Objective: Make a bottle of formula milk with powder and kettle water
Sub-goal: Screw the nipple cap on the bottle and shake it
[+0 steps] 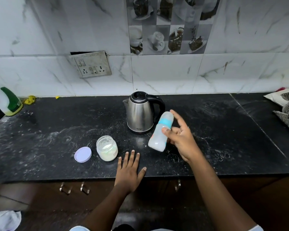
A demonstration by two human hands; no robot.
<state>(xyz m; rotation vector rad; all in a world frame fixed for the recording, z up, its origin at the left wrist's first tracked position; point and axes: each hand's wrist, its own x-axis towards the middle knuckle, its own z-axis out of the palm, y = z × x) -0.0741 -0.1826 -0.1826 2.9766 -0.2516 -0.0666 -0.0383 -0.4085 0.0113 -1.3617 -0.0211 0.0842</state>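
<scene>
Head view: right hand [180,139] gripping tilted bottle [161,131] by thumb and fingers [167,131], lifted off the surface [57,144] beside kettle [140,112]. Left hand [129,170] flat, spread, empty. Loose pinch, likely shaking: risk of slipping, or leaking. Open powder jar [107,148] near, easily knocked.

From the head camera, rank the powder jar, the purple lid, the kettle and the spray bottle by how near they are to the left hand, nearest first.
Measured from the left hand, flat on the counter:
1. Powder jar, just left of the fingertips.
2. Purple lid, left of the jar.
3. Kettle, behind, toward the wall.
4. Spray bottle, far left edge.
</scene>
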